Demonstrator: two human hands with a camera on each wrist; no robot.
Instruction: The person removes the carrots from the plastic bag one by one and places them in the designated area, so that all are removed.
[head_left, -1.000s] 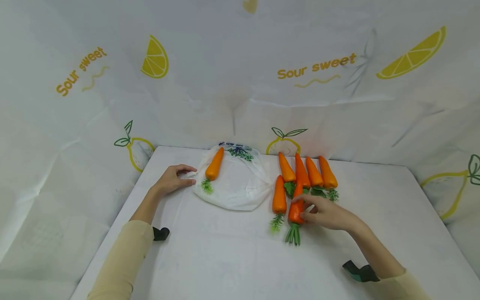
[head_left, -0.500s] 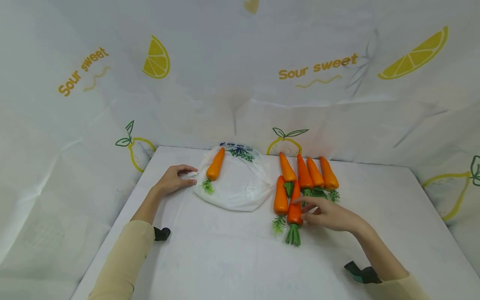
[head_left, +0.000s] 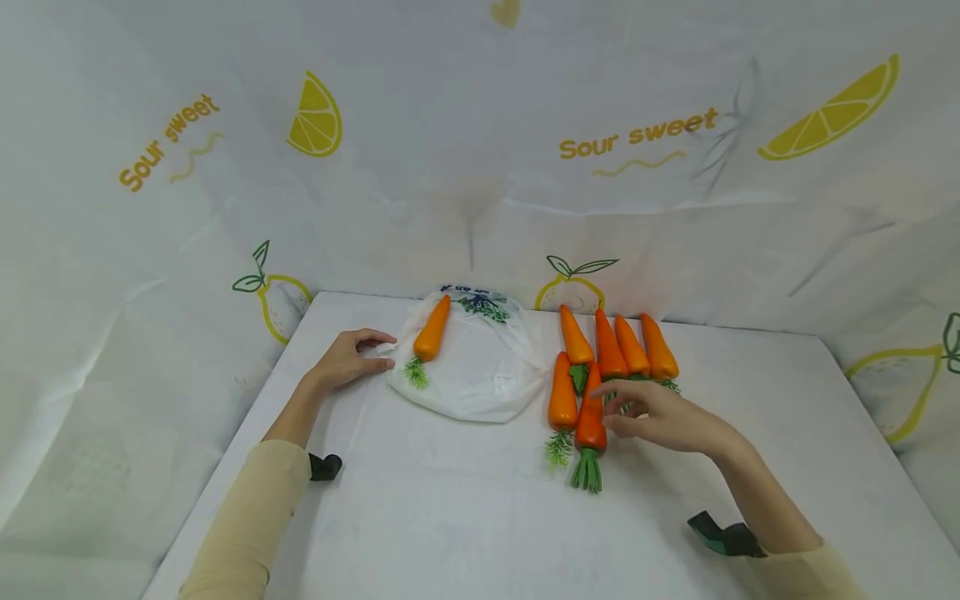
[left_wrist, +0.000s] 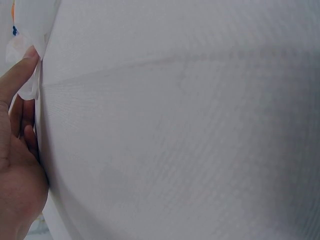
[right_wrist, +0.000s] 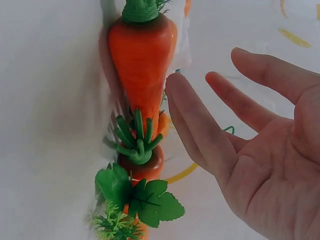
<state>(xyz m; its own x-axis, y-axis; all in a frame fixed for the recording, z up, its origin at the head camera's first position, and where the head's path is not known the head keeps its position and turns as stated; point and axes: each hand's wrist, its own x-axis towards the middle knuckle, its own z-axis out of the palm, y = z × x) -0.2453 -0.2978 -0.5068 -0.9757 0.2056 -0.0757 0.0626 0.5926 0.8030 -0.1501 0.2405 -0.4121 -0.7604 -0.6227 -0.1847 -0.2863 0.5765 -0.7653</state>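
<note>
In the head view, my left hand [head_left: 351, 358] rests at the left edge of a white plastic bag [head_left: 480, 383], thumb and fingers apart with a bit of bag between them. The left wrist view shows that thumb against the plastic bag [left_wrist: 35, 20]. One orange carrot [head_left: 432, 329] with feathery greens lies on the bag. My right hand [head_left: 663, 415] hovers beside a red-orange carrot [head_left: 592, 425] with thick green stems, its fingers loosely bent around nothing. In the right wrist view, the fingers of the right hand [right_wrist: 260, 145] are spread clear of the carrot [right_wrist: 140, 55].
Several more carrots lie by the right hand: one [head_left: 562, 400] at the left and a back row including a carrot [head_left: 658, 350] at the right. Leafy tops overlap among them. The white table [head_left: 465, 517] ends at a printed backdrop [head_left: 450, 150]. Dark straps [head_left: 726, 537] circle the wrists.
The red-orange carrot's tip has come away from the back row and it has settled next to the carrot on its left. My right hand has let go and lifted slightly away. The left hand stays put.
</note>
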